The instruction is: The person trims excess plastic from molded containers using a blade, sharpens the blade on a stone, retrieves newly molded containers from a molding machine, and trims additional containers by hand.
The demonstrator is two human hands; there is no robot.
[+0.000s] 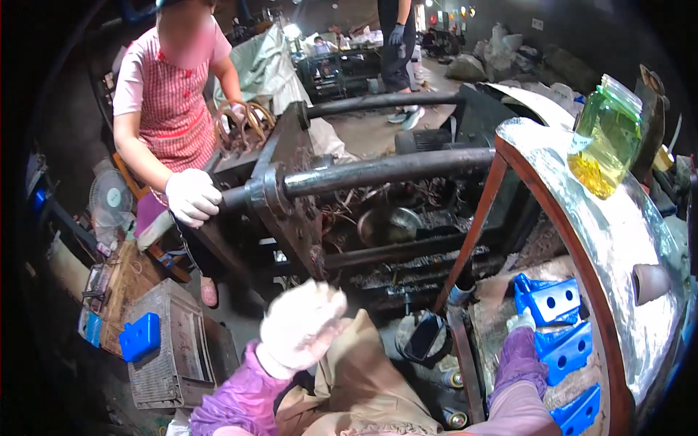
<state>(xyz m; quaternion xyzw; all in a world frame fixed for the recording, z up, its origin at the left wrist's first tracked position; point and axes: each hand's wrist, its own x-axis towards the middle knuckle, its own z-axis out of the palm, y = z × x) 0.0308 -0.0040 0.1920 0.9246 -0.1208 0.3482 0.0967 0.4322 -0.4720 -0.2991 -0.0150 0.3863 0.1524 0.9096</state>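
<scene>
In a white glove with a purple sleeve, my left hand [302,327] is raised above my lap, loosely curled and slightly blurred, with nothing visible in it. My right hand [521,320], also gloved, grips the left edge of a blue moulded part [550,300] with two round holes. A second blue part [567,353] and a third blue part [579,411] lie in a row below it on a worn board. Another blue block [140,337] rests at the left, on a grey ribbed crate [156,370].
A dark machine frame with thick bars [392,168] stands ahead. Another person's gloved hand [193,198] rests on its left end. A curved, foil-like cover [618,240] on the right carries a green jar [607,138]. Spray cans [456,419] and a phone [423,337] lie low near my knees.
</scene>
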